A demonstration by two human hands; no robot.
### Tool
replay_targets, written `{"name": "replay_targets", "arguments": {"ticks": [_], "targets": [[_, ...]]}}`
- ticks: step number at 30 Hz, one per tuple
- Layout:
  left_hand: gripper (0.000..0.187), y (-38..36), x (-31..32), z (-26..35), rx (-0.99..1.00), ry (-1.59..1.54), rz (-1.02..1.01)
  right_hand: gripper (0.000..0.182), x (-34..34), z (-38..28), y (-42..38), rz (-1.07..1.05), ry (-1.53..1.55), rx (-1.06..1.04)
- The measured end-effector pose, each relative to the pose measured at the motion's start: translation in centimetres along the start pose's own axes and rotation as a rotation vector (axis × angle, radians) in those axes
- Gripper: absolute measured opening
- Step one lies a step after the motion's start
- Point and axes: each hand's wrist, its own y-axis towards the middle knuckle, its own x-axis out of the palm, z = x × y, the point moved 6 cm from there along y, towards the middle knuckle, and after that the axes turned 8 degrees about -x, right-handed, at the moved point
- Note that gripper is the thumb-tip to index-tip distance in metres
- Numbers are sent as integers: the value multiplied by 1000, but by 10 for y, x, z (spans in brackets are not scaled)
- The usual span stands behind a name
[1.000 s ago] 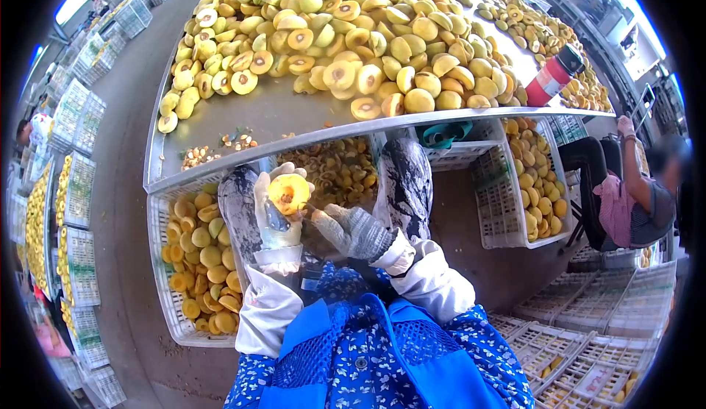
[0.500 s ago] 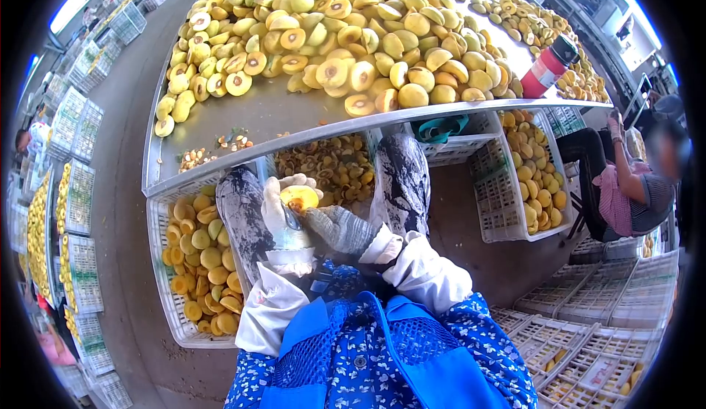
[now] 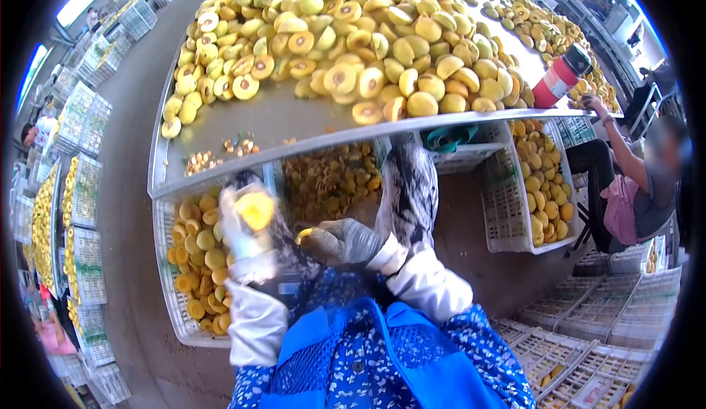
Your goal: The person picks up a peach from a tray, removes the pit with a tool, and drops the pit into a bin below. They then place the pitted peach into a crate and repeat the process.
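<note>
My gloved left hand (image 3: 241,225), blurred by motion, holds a halved yellow fruit (image 3: 255,210) with its cut face up, over my knee near the crate of fruit halves (image 3: 170,291). Above my lap, my gloved right hand (image 3: 334,241) is closed, with a small yellow-orange piece (image 3: 303,236) at its fingertips; whether it also grips a tool is hidden. Beyond both hands, a metal table (image 3: 294,118) carries a large heap of halved fruit (image 3: 353,41), some showing brown pits. Small scraps (image 3: 202,162) lie by its near edge.
Under the table stand a crate of brownish scraps (image 3: 331,181) and, to the right, a white crate of fruit (image 3: 507,218). A red bottle (image 3: 553,84) stands on the table. A person (image 3: 632,181) sits at the right. Stacked crates (image 3: 588,350) fill the lower right.
My left hand has moved left with the fruit, away from my right hand. A small piece now shows at my right fingertips. The seated person's arm now reaches to the table edge.
</note>
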Motion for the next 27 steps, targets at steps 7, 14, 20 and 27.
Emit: {"name": "replay_targets", "arguments": {"ticks": [7,14,20,27], "targets": [[36,28,94,95,1174,1270,86,24,40,61,-31,231,997,661],[68,127,276,0,823,1923,-354,26,20,91,-35,224,667,696],[50,95,280,-26,863,2152,-574,31,24,88,-28,86,564,726],[39,97,199,19,574,1473,-279,19,19,80,-40,451,1027,599]]}}
